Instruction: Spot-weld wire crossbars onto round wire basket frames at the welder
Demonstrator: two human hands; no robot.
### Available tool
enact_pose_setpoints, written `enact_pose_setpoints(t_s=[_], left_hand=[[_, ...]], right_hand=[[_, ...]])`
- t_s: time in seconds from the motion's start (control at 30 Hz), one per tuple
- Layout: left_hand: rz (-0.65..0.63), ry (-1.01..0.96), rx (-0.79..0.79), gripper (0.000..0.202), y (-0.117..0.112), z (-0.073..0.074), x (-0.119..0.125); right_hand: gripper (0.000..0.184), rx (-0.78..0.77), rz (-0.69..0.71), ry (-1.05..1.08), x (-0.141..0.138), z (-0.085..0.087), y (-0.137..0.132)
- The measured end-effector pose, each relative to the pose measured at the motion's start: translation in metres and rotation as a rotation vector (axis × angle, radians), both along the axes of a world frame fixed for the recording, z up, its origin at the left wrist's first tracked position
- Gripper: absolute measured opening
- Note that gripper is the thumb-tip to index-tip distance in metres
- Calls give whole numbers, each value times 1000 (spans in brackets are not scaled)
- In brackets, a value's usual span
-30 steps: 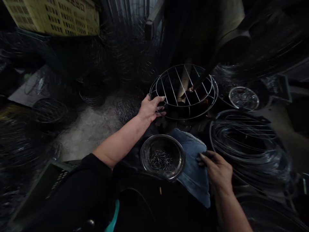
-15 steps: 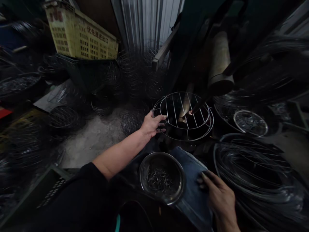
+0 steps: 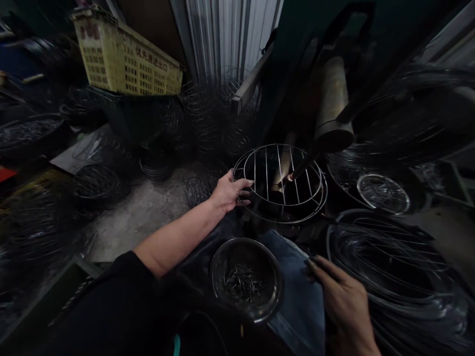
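So: left hand (image 3: 227, 193) out at the rim of a round wire rack (image 3: 280, 183), fingers curled over the outer hoop, a closed hold on the wire. Rack tilted slightly, just ahead of that hand and well apart from the right one, its parallel bars facing up. Right hand (image 3: 343, 301) low at lower right, thumb and fingertips (image 3: 313, 264) pinched narrow on something thin and dark, too small to name. Just beside those fingertips, a denim cloth (image 3: 297, 301); touching the cloth, a steel bowl (image 3: 247, 279) holding a heap of short nails (image 3: 241, 286), between the two hands. Over the rack, a dark rod with a copper-coloured tip (image 3: 302, 165), reaching in above the bars from near a brass-coloured cylinder (image 3: 334, 104). Off to the right, coiled wire hoops (image 3: 389, 267) and a shallow dish (image 3: 383, 194); off to the left, a wire basket (image 3: 96, 182) on a concrete floor (image 3: 137, 222), and higher up, a yellow crate (image 3: 126, 59).
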State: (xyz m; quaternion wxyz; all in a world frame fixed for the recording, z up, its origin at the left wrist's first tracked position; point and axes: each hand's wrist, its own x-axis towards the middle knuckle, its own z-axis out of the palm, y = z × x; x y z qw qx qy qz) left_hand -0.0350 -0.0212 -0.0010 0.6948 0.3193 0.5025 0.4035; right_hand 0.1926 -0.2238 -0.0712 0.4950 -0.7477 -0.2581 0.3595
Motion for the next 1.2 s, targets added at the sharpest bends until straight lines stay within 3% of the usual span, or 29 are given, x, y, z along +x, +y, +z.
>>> enact_pose_setpoints(t_s=[0.13, 0.2, 0.27, 0.4, 0.5, 0.63, 0.93, 1.2], left_hand=[[-5, -2, 16, 64, 4, 2, -2], [-9, -2, 24, 65, 6, 3, -2], [-18, 3, 32, 66, 8, 5, -3], [-44, 1, 58, 60, 18, 10, -6], [-61, -4, 73, 54, 29, 12, -10], [-117, -13, 69, 50, 45, 11, -17], [-192, 5, 69, 57, 73, 13, -26], [-193, 29, 35, 63, 82, 18, -24]], right_hand=[[45, 136, 83, -80, -7, 51, 54], [43, 103, 98, -69, -14, 72, 82], [40, 71, 100, -46, -21, 83, 103], [34, 179, 29, 19, -33, 76, 120], [37, 292, -17, 132, -40, 63, 119], [40, 333, -41, 217, -47, 52, 117], [37, 439, -60, 233, -57, 48, 123], [38, 398, -58, 224, -56, 49, 130]])
